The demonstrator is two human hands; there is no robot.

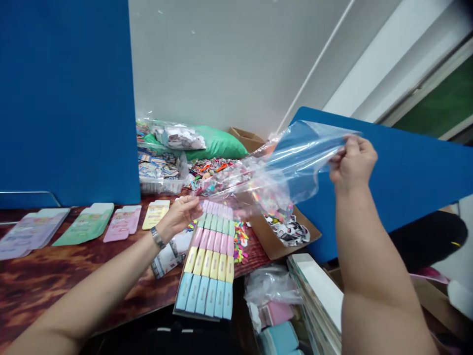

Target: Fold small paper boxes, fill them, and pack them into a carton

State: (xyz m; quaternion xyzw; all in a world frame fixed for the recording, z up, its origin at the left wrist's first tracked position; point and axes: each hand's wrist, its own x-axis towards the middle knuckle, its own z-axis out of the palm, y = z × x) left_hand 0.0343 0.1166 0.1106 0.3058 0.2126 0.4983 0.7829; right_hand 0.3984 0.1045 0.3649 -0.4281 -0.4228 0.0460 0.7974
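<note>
A large clear plastic bag [295,158] is stretched between my two hands above the table. My right hand [354,160], raised at the right, is closed on one end of it. My left hand [185,214], wearing a metal watch [158,237], pinches the other end. Just below and beside my left hand lies a tray of small pastel boxes [207,261], in rows of purple, green, pink, yellow and blue. The tray's near end reaches past the table's front edge. Through the bag, the loose pieces behind it show blurred.
Flat pastel cards [86,224] lie in stacks at the left. A carton [275,249] of printed pieces stands right of the tray, near bright scattered bits [241,241]. A plastic bin [162,170] and green bag [218,140] sit behind. Blue panels [66,98] border the table.
</note>
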